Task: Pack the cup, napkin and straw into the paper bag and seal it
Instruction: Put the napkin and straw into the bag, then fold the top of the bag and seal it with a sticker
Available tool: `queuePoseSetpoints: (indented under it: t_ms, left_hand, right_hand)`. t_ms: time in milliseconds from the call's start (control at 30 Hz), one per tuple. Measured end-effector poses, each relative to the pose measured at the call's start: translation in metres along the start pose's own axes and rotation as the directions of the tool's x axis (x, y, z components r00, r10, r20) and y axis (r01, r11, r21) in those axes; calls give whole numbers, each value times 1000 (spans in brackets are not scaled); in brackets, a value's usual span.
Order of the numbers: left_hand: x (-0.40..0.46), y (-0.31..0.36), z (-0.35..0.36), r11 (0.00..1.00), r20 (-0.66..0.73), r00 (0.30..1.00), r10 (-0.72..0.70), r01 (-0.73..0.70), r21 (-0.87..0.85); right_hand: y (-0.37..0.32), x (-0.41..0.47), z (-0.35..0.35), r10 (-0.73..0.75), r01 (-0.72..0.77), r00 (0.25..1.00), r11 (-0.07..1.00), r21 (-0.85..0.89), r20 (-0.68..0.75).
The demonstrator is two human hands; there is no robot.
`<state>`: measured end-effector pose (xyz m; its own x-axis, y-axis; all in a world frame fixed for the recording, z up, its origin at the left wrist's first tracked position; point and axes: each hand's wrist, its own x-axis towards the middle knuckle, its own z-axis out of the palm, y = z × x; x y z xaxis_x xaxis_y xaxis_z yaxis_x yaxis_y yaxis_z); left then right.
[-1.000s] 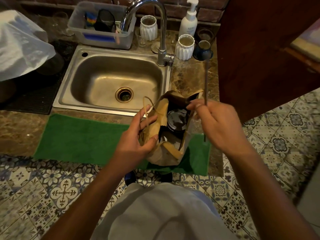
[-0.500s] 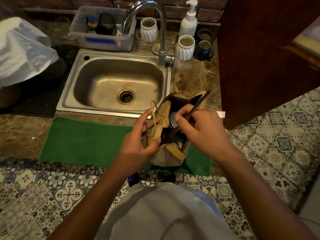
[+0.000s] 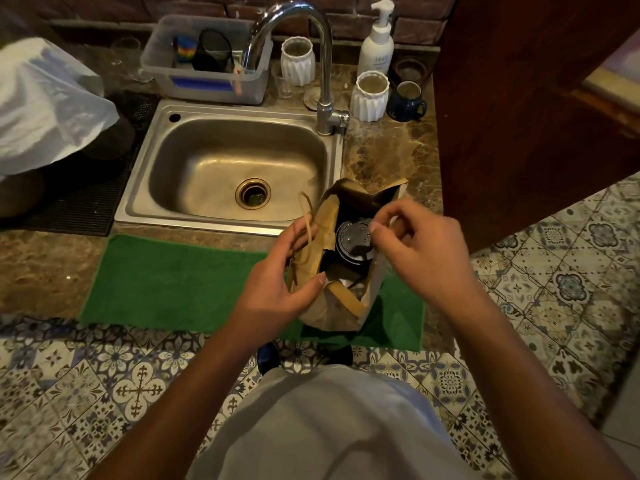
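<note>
The brown paper bag (image 3: 325, 311) stands open on the green mat (image 3: 180, 282), at the counter's front edge. Inside it sits the cup, its black lid (image 3: 353, 237) facing up. Something pale lies low in the bag beside the cup; I cannot tell whether it is the napkin. No straw shows outside the bag. My left hand (image 3: 277, 285) grips the bag's left wall together with its paper handle (image 3: 306, 216). My right hand (image 3: 426, 251) hovers over the bag's right rim, thumb and forefinger slightly apart with nothing between them.
A steel sink (image 3: 235, 168) with a tall faucet (image 3: 322, 64) lies behind the bag. Two white ribbed cups (image 3: 369, 95), a soap pump (image 3: 377, 43), a blue mug (image 3: 407, 102) and a plastic bin (image 3: 207, 64) line the back. A dark wooden panel (image 3: 519, 116) rises at right.
My right hand held the dark straw upright, tipped it into the bag's mouth, and has now let go of it. The left hand kept its hold on the bag.
</note>
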<state>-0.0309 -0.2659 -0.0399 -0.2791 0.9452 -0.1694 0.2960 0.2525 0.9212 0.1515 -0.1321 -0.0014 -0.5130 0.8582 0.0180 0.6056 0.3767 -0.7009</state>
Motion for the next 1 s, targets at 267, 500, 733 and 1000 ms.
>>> queuePoseSetpoints:
  t_ms: [267,500,733,1000]
  left_hand:
    - [-5,3,6,1000,23,1000,2,-2,-2]
    - [2,11,14,998,61,996,58,-59,18]
    - [9,16,17,982,76,983,167,-173,72]
    - [-2,-14,24,997,-152,988,24,-13,77]
  right_hand:
    - [15,-11,13,253,-260,944,966,3,213]
    - [8,-15,35,266,-316,920,938,142,288]
    - [1,-12,48,292,-384,914,847,367,283]
    - [10,-8,52,268,-420,901,736,532,341]
